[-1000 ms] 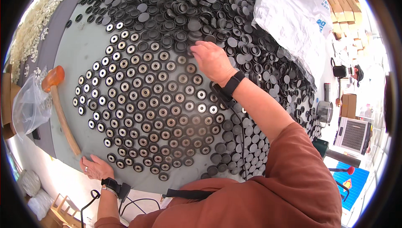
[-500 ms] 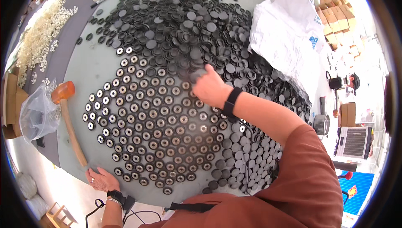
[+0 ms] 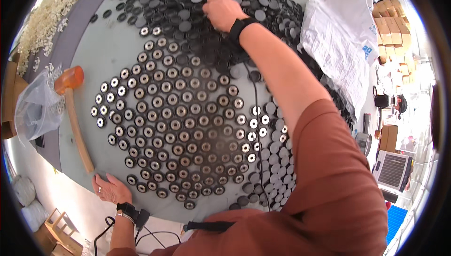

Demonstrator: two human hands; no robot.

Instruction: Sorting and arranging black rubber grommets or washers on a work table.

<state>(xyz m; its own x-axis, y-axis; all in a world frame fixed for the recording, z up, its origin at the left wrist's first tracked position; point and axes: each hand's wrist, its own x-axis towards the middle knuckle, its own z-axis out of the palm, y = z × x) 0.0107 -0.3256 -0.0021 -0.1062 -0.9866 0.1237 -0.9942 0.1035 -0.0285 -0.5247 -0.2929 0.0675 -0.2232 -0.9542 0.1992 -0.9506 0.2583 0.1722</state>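
My right hand (image 3: 223, 12) reaches into a wide heap of round black plastic caps (image 3: 164, 2) at the far side of the table. Its fingers are curled down among them, and what the tips hold, if anything, is hidden. My left hand (image 3: 112, 189) rests on the near left table edge, fingers spread and holding nothing. Just beyond its fingertips ends the wooden handle of an orange-headed mallet (image 3: 77, 124). Between my hands, many black rings with shiny metal centres (image 3: 176, 124) lie face up in loose rows. Flat grey-black discs (image 3: 275, 157) are packed beside them, under my right arm.
A white sack (image 3: 333, 35) lies at the right of the heap. On the left are a clear plastic bag (image 3: 37, 110) and a pile of cream-coloured small parts (image 3: 51, 21). A black cable (image 3: 257, 115) runs across the table beneath my right arm. Cardboard boxes (image 3: 394, 32) stand beyond.
My right hand has moved farther away, from the edge of the metal-centred rings into the heap of black caps. My left hand has stayed at the table edge. The whole view has shifted slightly.
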